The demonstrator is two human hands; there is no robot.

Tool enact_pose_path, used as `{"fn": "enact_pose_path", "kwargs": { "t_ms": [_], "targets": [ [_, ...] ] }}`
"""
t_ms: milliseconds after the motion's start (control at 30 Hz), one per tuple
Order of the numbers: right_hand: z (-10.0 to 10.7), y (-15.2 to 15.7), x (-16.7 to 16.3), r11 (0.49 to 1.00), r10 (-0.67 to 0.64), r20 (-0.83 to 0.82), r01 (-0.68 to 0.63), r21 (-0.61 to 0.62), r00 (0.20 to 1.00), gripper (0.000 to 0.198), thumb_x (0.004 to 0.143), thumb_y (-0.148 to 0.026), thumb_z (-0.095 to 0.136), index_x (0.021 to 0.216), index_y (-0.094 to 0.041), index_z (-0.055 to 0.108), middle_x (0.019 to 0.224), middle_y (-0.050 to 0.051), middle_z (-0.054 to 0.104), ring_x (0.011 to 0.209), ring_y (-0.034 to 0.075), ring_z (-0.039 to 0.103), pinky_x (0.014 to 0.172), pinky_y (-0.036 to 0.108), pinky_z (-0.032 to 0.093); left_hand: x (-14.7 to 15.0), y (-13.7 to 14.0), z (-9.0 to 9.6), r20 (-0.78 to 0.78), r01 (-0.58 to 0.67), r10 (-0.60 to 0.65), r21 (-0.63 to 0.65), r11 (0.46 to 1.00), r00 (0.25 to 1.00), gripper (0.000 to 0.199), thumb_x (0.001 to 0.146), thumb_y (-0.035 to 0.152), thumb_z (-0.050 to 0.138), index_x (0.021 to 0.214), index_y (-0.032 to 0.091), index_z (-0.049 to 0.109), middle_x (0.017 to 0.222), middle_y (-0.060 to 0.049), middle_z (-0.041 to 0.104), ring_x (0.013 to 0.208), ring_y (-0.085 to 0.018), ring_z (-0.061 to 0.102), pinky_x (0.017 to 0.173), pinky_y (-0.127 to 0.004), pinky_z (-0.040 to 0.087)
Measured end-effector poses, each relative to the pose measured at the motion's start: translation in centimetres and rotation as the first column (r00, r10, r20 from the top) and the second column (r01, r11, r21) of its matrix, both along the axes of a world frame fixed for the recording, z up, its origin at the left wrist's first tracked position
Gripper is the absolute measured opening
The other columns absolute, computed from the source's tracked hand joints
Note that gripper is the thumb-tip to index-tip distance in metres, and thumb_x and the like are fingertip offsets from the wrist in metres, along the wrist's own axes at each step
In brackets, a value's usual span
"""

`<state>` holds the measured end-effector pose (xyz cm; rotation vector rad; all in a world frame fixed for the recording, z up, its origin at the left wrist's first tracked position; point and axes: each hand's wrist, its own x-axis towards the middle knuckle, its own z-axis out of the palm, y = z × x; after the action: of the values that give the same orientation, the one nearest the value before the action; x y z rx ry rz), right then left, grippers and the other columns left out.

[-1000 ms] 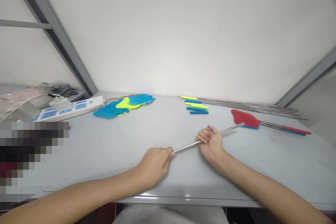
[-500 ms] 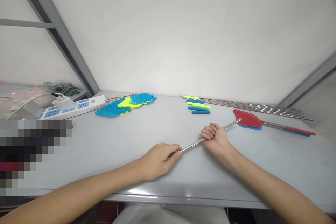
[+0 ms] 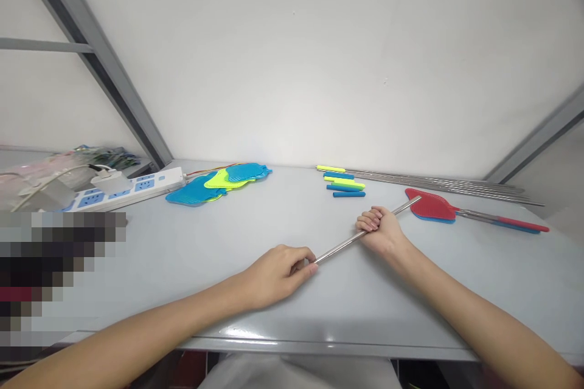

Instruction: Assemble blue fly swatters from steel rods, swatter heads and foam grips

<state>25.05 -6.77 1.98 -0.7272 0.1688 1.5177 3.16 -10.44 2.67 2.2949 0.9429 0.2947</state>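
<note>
A thin silver metal rod slants above the grey table, its near end lower left and its far end by the red swatter head. My left hand pinches the near end between thumb and fingers, which hide the tip. Around the upper part of the rod, the fingers of my right hand are curled in a fist. To the right lies a red fly swatter with a red grip, on top of a blue one that is mostly covered.
Blue and yellow swatter heads overlap at the back left. Several blue and yellow-green grip tubes lie at the back middle, beside long metal rods. A white power strip with plugs is at left. The table's front edge runs below my arms.
Both hands still hold the rod. My right hand has moved slightly up and right, and the rod's far end has risen a little. My left hand's grip has shifted to the rod's very end.
</note>
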Motion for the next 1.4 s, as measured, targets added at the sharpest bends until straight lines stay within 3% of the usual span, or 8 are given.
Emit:
{"fn": "enact_pose_path", "kwargs": {
  "t_ms": [700, 1067, 1233, 1400],
  "targets": [
    [0.2, 0.8, 1.4, 1.0, 0.007, 0.065, -0.009, 0.018, 0.998, 0.025, 0.065, -0.009, 0.033, 0.051, -0.018, 0.014, 0.036, -0.008, 0.015, 0.028, 0.005, 0.016, 0.027, 0.017, 0.016, -0.2, 0.3, -0.1, -0.045, 0.045, -0.043, 0.054, 0.998, 0.998, 0.03, 0.084, 0.035, 0.026, 0.076, 0.018, 0.049, 0.056, 0.003, 0.046, 0.05, -0.008, 0.041, 0.049, -0.02, 0.028],
    [0.5, 0.4, 0.9, 0.997, 0.064, 0.031, -0.065, 0.045, 0.997, 0.025, 0.066, -0.009, 0.036, 0.052, -0.018, 0.016, 0.037, -0.008, 0.017, 0.029, 0.004, 0.018, 0.027, 0.016, 0.016, -0.2, 0.4, -0.2, -0.043, 0.149, -0.145, 0.107, 0.983, 0.988, 0.03, 0.086, 0.032, 0.025, 0.069, 0.018, 0.046, 0.064, 0.001, 0.049, 0.062, -0.01, 0.045, 0.057, -0.02, 0.031],
    [0.6, 0.2, 0.5, 0.997, 0.03, 0.045, -0.033, 0.068, 0.999, 0.026, 0.066, -0.009, 0.036, 0.052, -0.018, 0.016, 0.037, -0.008, 0.016, 0.028, 0.004, 0.017, 0.026, 0.016, 0.015, -0.2, 0.3, -0.6, -0.081, 0.138, -0.129, 0.105, 0.985, 0.988, 0.027, 0.086, 0.029, 0.024, 0.072, 0.018, 0.044, 0.068, 0.0, 0.051, 0.063, -0.011, 0.047, 0.059, -0.021, 0.033],
    [0.5, -0.2, -0.1, 0.994, -0.042, 0.052, 0.037, 0.099, 0.998, 0.026, 0.066, -0.011, 0.035, 0.053, -0.018, 0.014, 0.038, -0.008, 0.015, 0.028, 0.004, 0.016, 0.026, 0.016, 0.016, -0.4, 0.2, -0.8, -0.072, 0.045, -0.037, 0.116, 0.992, 0.997, 0.024, 0.086, 0.027, 0.019, 0.076, 0.018, 0.039, 0.07, 0.0, 0.05, 0.064, -0.011, 0.046, 0.06, -0.022, 0.034]
  ]
}}
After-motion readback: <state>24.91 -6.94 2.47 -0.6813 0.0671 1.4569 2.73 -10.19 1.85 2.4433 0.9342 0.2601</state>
